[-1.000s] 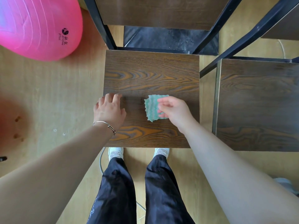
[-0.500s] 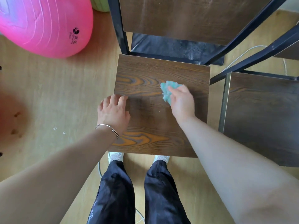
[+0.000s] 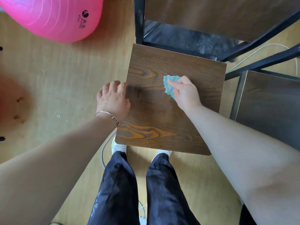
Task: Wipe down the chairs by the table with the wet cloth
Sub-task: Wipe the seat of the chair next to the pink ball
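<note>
A dark wood-grain chair seat [image 3: 162, 124] lies below me, its black frame running up to the backrest [image 3: 211, 15] at the top. My right hand [image 3: 185, 93] presses a small teal cloth [image 3: 169, 86] flat on the middle of the seat; most of the cloth is under my fingers. My left hand [image 3: 113, 99] grips the seat's left edge, fingers curled over the rim, a thin bracelet on the wrist. A second chair seat [image 3: 269, 108] of the same wood stands right beside it.
A big pink exercise ball [image 3: 53, 17] sits on the wooden floor at the upper left. A white cable [image 3: 253, 54] runs on the floor behind the chairs. My legs in dark trousers and white shoes stand at the seat's near edge.
My right hand slid the cloth up the seat and then a little left. My left hand shifted from lying on the seat to its left edge. The view swung left.
</note>
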`<action>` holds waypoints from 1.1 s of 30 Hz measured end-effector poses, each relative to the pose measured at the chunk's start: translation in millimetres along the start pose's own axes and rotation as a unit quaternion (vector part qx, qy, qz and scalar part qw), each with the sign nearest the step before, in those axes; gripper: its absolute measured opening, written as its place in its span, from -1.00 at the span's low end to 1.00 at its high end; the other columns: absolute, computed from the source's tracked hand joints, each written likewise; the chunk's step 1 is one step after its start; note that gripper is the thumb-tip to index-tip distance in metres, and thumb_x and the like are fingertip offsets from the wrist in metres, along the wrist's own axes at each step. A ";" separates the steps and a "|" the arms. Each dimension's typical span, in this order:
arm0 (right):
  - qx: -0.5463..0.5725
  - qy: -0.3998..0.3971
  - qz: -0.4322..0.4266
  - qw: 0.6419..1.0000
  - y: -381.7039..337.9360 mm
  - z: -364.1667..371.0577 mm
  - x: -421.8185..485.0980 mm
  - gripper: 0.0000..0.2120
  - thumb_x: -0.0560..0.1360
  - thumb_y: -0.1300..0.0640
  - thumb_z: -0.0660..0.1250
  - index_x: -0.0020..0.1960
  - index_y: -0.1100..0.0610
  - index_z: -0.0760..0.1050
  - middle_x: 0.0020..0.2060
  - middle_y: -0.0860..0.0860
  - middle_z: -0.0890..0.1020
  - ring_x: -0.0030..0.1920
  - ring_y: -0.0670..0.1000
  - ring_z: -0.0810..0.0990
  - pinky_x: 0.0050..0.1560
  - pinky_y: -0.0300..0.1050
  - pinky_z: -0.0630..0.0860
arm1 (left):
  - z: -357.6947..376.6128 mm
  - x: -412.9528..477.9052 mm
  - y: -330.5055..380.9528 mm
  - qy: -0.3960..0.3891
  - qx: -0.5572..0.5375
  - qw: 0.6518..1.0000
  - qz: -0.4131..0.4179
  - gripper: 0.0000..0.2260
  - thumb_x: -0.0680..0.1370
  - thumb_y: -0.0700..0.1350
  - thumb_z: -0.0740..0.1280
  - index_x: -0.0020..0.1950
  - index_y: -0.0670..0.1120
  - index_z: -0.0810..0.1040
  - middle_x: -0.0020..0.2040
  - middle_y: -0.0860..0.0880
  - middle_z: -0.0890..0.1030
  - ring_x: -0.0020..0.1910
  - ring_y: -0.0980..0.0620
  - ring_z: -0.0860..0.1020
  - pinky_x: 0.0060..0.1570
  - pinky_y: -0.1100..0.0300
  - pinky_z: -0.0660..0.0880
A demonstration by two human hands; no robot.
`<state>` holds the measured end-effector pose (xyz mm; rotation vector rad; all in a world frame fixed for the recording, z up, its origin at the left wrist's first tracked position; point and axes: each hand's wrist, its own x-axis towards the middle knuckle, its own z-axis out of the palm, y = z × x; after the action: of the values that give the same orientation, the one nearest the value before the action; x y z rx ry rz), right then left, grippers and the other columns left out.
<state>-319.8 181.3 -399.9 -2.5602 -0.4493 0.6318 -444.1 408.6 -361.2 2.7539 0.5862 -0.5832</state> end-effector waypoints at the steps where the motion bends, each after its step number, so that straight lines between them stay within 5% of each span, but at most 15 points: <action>1: -0.009 -0.021 -0.043 0.999 1.2 8.3 -14.0 -0.71 0.60 0.20 0.24 0.28 0.05 0.57 -0.01 0.11 0.51 -0.06 0.07 0.52 -0.06 -0.19 0.44 | 1.1 -4.1 -0.3 -0.003 0.001 1.000 0.004 -0.53 0.53 -0.04 0.26 0.44 0.00 0.31 0.38 -0.07 0.35 0.35 -0.21 0.28 0.34 -0.14 0.25; 4: 0.032 -0.057 -0.043 0.997 3.6 33.8 -57.2 -0.82 0.57 0.06 0.26 0.08 0.03 0.61 -0.18 0.00 0.43 -0.20 0.02 0.46 -0.10 -0.05 0.50 | 5.3 -18.2 1.8 -0.013 0.006 1.000 0.018 -0.52 0.53 -0.04 0.27 0.44 -0.01 0.30 0.38 -0.07 0.35 0.35 -0.20 0.28 0.34 -0.13 0.24; 7: 0.029 -0.105 -0.003 0.994 -14.1 51.5 -102.0 -0.62 0.48 -0.32 0.17 -0.12 -0.02 0.46 -0.28 -0.12 0.40 -0.27 -0.07 0.37 -0.26 -0.24 0.40 | 10.8 -32.2 6.7 -0.020 0.012 0.999 0.032 -0.53 0.53 -0.05 0.25 0.45 0.00 0.30 0.37 -0.07 0.35 0.34 -0.20 0.29 0.34 -0.12 0.24; 11: 0.008 -0.141 -0.016 0.990 -24.1 76.3 -159.8 -0.54 0.49 -0.26 0.32 -0.25 0.10 0.28 -0.31 -0.09 0.36 -0.30 -0.08 0.34 -0.24 -0.03 0.35 | 20.4 -44.4 12.4 -0.026 0.018 0.999 0.040 -0.52 0.53 -0.05 0.25 0.45 0.02 0.30 0.37 -0.07 0.36 0.34 -0.19 0.28 0.31 -0.11 0.26; 14: 0.001 -0.138 -0.005 0.990 -21.3 87.4 -177.7 -0.53 0.51 -0.26 0.29 -0.22 0.12 0.26 -0.27 -0.03 0.39 -0.24 0.00 0.38 -0.19 0.02 0.37 | 25.2 -51.2 19.1 -0.031 0.027 0.998 0.041 -0.52 0.53 -0.05 0.25 0.45 0.02 0.29 0.38 -0.08 0.35 0.36 -0.19 0.27 0.32 -0.11 0.25; 17: 0.014 -0.085 -0.014 0.996 -12.2 72.0 -175.4 -0.65 0.52 -0.21 0.26 -0.14 0.09 0.48 -0.23 -0.04 0.43 -0.21 -0.04 0.42 -0.14 -0.03 0.39 | 24.8 -54.5 29.4 -0.035 0.032 0.998 0.042 -0.51 0.53 -0.05 0.26 0.46 0.01 0.28 0.39 -0.08 0.33 0.37 -0.20 0.26 0.32 -0.12 0.25; 18: 0.047 -0.064 -0.011 0.997 -4.6 60.8 -170.8 -0.76 0.56 -0.08 0.25 -0.01 0.05 0.59 -0.16 -0.03 0.45 -0.16 -0.05 0.44 -0.10 -0.11 0.40 | 24.1 -54.5 34.4 -0.035 0.034 0.998 0.042 -0.51 0.53 -0.05 0.26 0.46 0.01 0.27 0.40 -0.08 0.33 0.37 -0.20 0.26 0.32 -0.13 0.25; 21: 0.085 0.029 0.017 0.996 25.6 7.9 -136.6 -0.65 0.56 0.29 0.24 0.31 0.14 0.55 -0.06 -0.02 0.43 -0.08 -0.11 0.40 -0.05 -0.43 0.28 | 22.6 -52.1 55.6 -0.038 0.037 0.997 0.052 -0.51 0.54 -0.04 0.26 0.46 0.02 0.26 0.39 -0.08 0.32 0.38 -0.19 0.25 0.33 -0.12 0.25; 27: 0.067 0.109 0.098 0.987 88.0 -81.5 -43.0 -0.72 0.64 0.14 0.21 0.31 0.15 0.52 -0.04 -0.15 0.45 -0.09 -0.24 0.45 -0.12 -0.62 0.30 | 25.1 -39.4 111.1 -0.030 0.031 0.995 0.084 -0.48 0.55 -0.02 0.26 0.49 0.02 0.22 0.41 -0.08 0.30 0.38 -0.18 0.23 0.31 -0.13 0.29; 33: 0.022 0.041 0.088 0.995 116.0 -95.6 -7.5 -0.69 0.65 0.11 0.21 0.38 0.08 0.45 0.11 -0.09 0.44 -0.08 -0.20 0.47 -0.23 -0.60 0.33 | 39.1 -32.2 145.7 -0.009 0.001 0.996 0.093 -0.47 0.55 -0.01 0.26 0.50 0.02 0.21 0.44 -0.06 0.27 0.40 -0.16 0.21 0.32 -0.10 0.28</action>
<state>-255.0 46.9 -380.7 -2.5902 -0.1809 0.5880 -420.2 256.3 -356.8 2.7616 0.3213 -0.5632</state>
